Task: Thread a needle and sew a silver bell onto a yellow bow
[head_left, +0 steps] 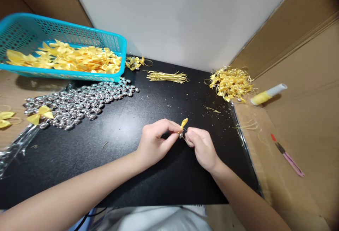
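Note:
Over the middle of the black tabletop (148, 111), my left hand (158, 139) pinches a small yellow ribbon bow (184, 122) between thumb and fingertips. A silver bell-like bead (181, 135) hangs just below the bow, by my left fingertips. Close on the right, my right hand (201, 145) is closed with its thumb pressed on the curled fingers. A thin wire (185, 129) runs from the bow towards it; the wire's end is hidden in the fingers.
A blue basket (123, 52) of yellow bows stands at the back left, with many silver beads (76, 104) before it. Gold wires (166, 77) lie at the back. Finished-looking bows (230, 82) are heaped right, near a yellow-white tube (268, 94) and pink-handled snips (292, 164).

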{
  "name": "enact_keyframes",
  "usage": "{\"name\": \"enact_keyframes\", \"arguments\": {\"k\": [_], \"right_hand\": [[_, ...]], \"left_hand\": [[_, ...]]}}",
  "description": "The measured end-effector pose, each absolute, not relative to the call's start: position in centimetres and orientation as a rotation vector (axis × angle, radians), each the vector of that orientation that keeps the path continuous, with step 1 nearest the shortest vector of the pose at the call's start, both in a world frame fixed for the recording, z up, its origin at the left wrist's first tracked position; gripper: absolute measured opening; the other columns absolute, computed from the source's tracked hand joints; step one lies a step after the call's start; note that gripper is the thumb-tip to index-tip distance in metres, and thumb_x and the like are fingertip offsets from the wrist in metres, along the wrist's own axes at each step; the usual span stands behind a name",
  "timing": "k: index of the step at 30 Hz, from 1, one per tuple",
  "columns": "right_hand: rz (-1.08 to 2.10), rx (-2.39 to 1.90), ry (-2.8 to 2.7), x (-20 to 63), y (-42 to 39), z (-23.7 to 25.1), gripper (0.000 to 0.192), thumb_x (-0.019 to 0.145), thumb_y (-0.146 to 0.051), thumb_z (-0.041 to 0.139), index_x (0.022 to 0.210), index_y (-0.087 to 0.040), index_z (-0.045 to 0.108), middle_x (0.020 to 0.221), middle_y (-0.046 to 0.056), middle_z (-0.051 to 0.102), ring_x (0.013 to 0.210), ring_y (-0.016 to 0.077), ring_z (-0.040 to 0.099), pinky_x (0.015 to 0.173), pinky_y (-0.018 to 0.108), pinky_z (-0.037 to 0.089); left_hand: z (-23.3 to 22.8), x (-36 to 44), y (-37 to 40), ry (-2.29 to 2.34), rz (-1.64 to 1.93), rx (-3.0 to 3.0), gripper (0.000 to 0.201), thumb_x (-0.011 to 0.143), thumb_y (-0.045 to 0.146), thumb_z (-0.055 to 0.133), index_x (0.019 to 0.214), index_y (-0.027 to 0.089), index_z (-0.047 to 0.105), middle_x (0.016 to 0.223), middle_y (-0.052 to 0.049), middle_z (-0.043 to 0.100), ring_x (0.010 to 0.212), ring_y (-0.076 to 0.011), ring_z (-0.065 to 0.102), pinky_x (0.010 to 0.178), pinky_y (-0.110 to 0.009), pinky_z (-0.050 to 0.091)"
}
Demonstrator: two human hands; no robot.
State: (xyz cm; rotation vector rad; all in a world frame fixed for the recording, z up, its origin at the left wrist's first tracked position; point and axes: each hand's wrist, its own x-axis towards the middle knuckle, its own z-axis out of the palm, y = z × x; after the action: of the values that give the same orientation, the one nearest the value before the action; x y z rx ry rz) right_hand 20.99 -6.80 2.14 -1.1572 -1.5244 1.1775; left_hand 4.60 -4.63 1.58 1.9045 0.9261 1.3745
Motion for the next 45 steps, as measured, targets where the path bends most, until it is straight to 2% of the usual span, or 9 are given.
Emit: {"name": "enact_keyframes", "arguments": {"k": [4,12,24,30,33,36,39,42,45], "right_hand": [[1.229,-1.103,-1.38,20.2,-7.3,1.2,0.04,0.094,-0.033,0.041,0.057,-0.022,0.03,0.053,-0.005,0.03,0.05,0.0095,0.027,0.048,0.025,0.026],[0.849,-1.22,-1.588,19.7,-7.7,1.8,0.037,0.096,-0.029,0.037,0.06,-0.021,0.033,0.053,-0.005,0.034,0.048,0.0093,0.033,0.048,0.025,0.026],[0.817,-1.235,-1.65,20.7,-7.3,2.6,0.033,0.097,-0.027,0.041,0.064,-0.02,0.043,0.056,-0.005,0.042,0.051,0.0097,0.041,0.051,0.023,0.033],[0.727,-1.232,-1.656,20.8,-7.0,3.1,0.021,0.093,-0.023,0.052,0.08,-0.019,0.068,0.072,0.001,0.068,0.064,0.0137,0.061,0.06,0.025,0.048],[0.695,-1.253,-1.637,20.9,-6.8,3.2,0.016,0.09,-0.024,0.059,0.087,-0.022,0.074,0.08,0.003,0.074,0.061,0.0145,0.064,0.059,0.028,0.052],[0.724,-1.266,-1.6,20.9,-6.8,3.0,0.014,0.088,-0.026,0.062,0.094,-0.023,0.075,0.079,0.002,0.076,0.053,0.0131,0.063,0.055,0.027,0.053],[0.757,-1.257,-1.539,21.1,-6.9,2.6,0.013,0.088,-0.027,0.064,0.097,-0.022,0.071,0.068,-0.001,0.072,0.052,0.0124,0.064,0.055,0.025,0.054],[0.744,-1.248,-1.437,21.4,-6.7,2.6,0.006,0.089,-0.027,0.065,0.089,-0.021,0.066,0.06,-0.004,0.066,0.053,0.0124,0.064,0.056,0.025,0.053],[0.634,-1.23,-1.437,22.0,-6.4,2.8,0.01,0.088,-0.026,0.066,0.08,-0.021,0.067,0.067,0.0,0.069,0.064,0.0149,0.065,0.064,0.029,0.054]], "left_hand": [[1.6,4.7,-5.0,0.952,1.357,1.88,0.01,0.081,0.008,0.065,0.082,0.017,0.069,0.082,-0.004,0.076,0.075,-0.0144,0.073,0.07,-0.024,0.058],[1.6,5.0,-5.4,0.953,1.318,1.772,0.009,0.082,0.01,0.065,0.08,0.018,0.07,0.082,-0.004,0.077,0.075,-0.0152,0.073,0.071,-0.025,0.058],[2.0,4.8,-4.8,1.052,1.319,1.666,0.004,0.081,0.018,0.068,0.078,0.017,0.071,0.08,-0.005,0.076,0.072,-0.0161,0.072,0.07,-0.026,0.058],[2.2,4.9,-4.4,1.049,1.254,1.446,0.006,0.078,0.022,0.072,0.078,0.017,0.069,0.074,-0.003,0.072,0.066,-0.0137,0.067,0.063,-0.024,0.055],[2.5,5.0,-4.1,1.034,1.241,1.251,0.015,0.075,0.024,0.074,0.079,0.017,0.062,0.068,0.0,0.066,0.061,-0.0112,0.063,0.058,-0.021,0.052],[2.7,5.1,-3.9,0.985,1.241,1.151,0.024,0.075,0.024,0.075,0.084,0.019,0.053,0.068,0.003,0.062,0.06,-0.0094,0.061,0.057,-0.019,0.05],[2.6,5.1,-3.9,0.935,1.247,1.136,0.026,0.077,0.023,0.073,0.086,0.02,0.049,0.069,0.003,0.061,0.061,-0.009,0.06,0.059,-0.019,0.05],[2.4,5.1,-3.8,0.911,1.282,1.139,0.024,0.079,0.021,0.07,0.086,0.02,0.047,0.072,0.003,0.062,0.063,-0.0085,0.06,0.062,-0.019,0.05],[2.4,5.1,-3.8,0.932,1.318,1.158,0.021,0.08,0.02,0.069,0.082,0.02,0.048,0.075,0.003,0.061,0.063,-0.0077,0.059,0.062,-0.019,0.05]]}}
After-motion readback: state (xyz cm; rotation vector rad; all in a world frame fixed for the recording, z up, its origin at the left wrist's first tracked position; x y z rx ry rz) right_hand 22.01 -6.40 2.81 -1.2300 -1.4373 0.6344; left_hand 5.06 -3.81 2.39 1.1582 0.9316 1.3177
